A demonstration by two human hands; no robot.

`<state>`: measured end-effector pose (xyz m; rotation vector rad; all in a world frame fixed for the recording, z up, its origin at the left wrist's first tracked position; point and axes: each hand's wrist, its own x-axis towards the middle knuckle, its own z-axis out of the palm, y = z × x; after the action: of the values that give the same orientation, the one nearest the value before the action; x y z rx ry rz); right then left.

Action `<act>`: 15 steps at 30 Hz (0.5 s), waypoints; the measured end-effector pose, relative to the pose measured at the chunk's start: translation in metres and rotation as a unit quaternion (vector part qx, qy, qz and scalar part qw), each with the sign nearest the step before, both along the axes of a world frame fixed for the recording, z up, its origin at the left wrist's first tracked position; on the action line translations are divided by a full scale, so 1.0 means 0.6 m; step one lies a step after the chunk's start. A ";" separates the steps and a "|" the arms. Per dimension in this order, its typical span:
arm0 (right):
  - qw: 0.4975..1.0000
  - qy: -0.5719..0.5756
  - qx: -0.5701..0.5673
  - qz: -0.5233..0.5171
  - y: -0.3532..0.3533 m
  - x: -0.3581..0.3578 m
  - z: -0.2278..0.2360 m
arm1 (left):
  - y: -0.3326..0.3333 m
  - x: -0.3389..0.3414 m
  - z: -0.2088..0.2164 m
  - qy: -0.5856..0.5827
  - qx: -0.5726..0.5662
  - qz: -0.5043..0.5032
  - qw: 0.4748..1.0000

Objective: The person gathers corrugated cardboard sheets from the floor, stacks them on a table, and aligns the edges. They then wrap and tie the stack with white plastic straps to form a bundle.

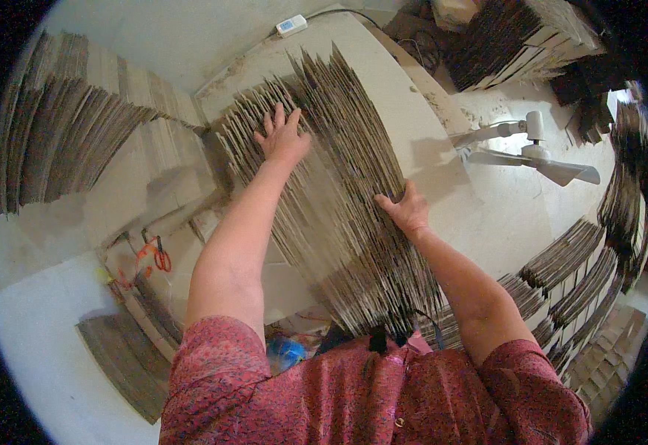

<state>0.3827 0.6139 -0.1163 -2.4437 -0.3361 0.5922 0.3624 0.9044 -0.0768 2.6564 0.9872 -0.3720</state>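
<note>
On the far L, a tall bank of grey-brown sheets [64, 126] stood by the wall, w/ orange-handled scissors [162, 258] lower down, nearer the person. Then the L hand [282, 141]: wide open, fingers spread on the upper edges of the big stack of thin sheets [361, 141], nothing visibly clasped. That stack sat mid-desk [431, 167], betw. both hands, near end approx. at the shirt [354, 393]. Good technique here, I'd say: flat, light L palm, pressure even, so edges didn't crease or fan out. Over to the R hand [407, 211]: part open at the stack's R side, thumb over the top, other fingers mostly hidden; couldn't tell if it gripped. Best used as a steady side wall, imo, esp. w/ those uneven tops. Far R, more bundles [565, 256] lay below the white fan [535, 152].
</note>
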 end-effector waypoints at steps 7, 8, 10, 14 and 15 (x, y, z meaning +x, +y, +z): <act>0.999 0.033 -0.019 0.002 0.002 0.002 0.006 | -0.007 0.020 -0.036 -0.122 0.049 0.062 0.989; 0.999 0.034 -0.014 -0.001 0.002 0.001 0.008 | -0.007 0.019 -0.042 -0.132 0.050 0.064 0.988; 0.999 0.030 -0.032 -0.001 0.003 0.001 0.007 | -0.006 0.017 -0.049 -0.151 0.052 0.069 0.985; 0.999 0.030 -0.030 0.003 0.006 0.001 0.014 | 0.000 0.013 -0.058 -0.148 0.058 0.073 0.985; 0.999 0.031 -0.027 0.004 0.006 0.001 0.012 | 0.007 0.007 -0.065 -0.149 0.056 0.070 0.985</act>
<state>0.3836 0.6175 -0.1091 -2.4717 -0.3097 0.6869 0.3665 0.9084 -0.1157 2.6153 1.1147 0.1144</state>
